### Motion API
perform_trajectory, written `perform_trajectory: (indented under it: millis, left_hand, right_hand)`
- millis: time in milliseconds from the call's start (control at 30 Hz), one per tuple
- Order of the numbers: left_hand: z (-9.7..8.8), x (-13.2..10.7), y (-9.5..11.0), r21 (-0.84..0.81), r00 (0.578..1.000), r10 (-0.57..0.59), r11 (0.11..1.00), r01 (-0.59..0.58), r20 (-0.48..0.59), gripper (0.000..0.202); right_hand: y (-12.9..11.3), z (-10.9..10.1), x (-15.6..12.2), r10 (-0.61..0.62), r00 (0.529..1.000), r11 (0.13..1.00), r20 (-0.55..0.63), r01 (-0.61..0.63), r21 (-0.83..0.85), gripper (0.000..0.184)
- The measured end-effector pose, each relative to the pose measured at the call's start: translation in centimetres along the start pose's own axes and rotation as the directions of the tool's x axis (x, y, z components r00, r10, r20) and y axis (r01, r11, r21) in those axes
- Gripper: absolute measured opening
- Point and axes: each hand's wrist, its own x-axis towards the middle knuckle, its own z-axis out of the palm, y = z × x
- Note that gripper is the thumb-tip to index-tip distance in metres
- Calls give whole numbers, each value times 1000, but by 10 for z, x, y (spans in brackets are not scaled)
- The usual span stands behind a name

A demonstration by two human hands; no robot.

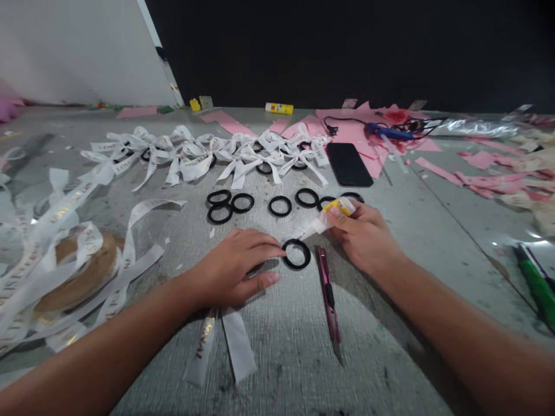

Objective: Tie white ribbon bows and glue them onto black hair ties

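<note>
Currently at work on a gray bench point(281, 358), with loose printed ribbon point(69, 202) spilling around a brown roll point(80, 280) at far left. Displays, toward the back, rows of white bows point(195, 166), seemingly finished, with glimpses of black among the loops. Judging by several bare rings point(280, 215) set in front of those bows, looks only partway through, with plenty left undressed. Includes two ribbon strips point(239, 341) lying just below the left hand point(236, 263). Spreads that hand loosely, gripping nothing, with a fingertip seemingly against the left edge of a single black ring point(308, 255), lying flat at center: round, dark and smooth-looking, without any bow (thick-rimmed, much like the bare rings behind). Leads next to a pink cutter point(332, 315), just right of the ring, with blade pointing toward the near side. Clasps a small white tube point(321, 222) in the right hand point(364, 237), between thumb and fingers, with nozzle slanting down to the ring's far edge (impossible to tell touching from just short).
</note>
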Motion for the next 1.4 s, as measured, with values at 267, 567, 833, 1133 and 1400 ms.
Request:
perform_trajectory:
  millis: [267, 567, 833, 1133, 1400]
  left_hand:
    - [0, -1, 0, 4, 1000, 0, 1000, 0, 5, 33]
    - [-1, 1, 1, -7, 1000, -9, 1000, 9, 9, 33]
    - [-1, 1, 2, -9, 1000, -17, 1000, 17, 16, 34]
    - [0, 0, 0, -8, 1000, -8, 1000, 9, 25, 34]
    - [-1, 0, 0, -10, 1000, -8, 1000, 8, 15, 34]
  right_hand:
    - [1, -6, 1, -10, 999, 997, -52, 13, 70, 18]
    - [-9, -6, -3, 20, 991, 997, 134, -30, 75, 29]
    - [-6, -7, 1, 53, 992, 996, 116, -61, 70, 34]
    - [2, -4, 0, 19, 997, 1000, 79, -20, 13, 30]
    - [3, -3, 1, 23, 999, 1000, 42, -23, -1, 34]
